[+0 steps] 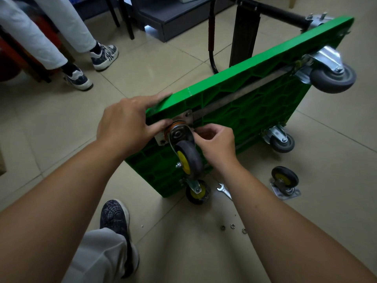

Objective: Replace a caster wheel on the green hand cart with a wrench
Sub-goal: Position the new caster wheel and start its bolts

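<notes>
Braces the green hand cart, tipped up on one long edge on the tiled floor, with the left hand: fingers straight along the top edge by the near corner, thumb stretched rightward against the caster's swivel head; flat pressure, nothing gripped. Seats the yellow-hubbed caster wheel at that upper near corner, its mounting plate flat on the ribbed underside, wheel hanging below. Works at the plate's right edge with the right hand, the nearer hand to that side's bolt holes: fingers curled tight, tips bunched against the plate; cannot tell whether a nut or bolt sits between them. Leaves the wrench untouched on the floor, below the right wrist and just beside the cart's lower near corner, long axis slanting down-right, open end toward the cart, shank partly hidden by the forearm. Leaves three loose nuts nearer the body and a spare caster farther right, well apart from the cart. Probably hand-starts a fastener; needs next a short drop of the right hand, down and back, to reach the wrench.
</notes>
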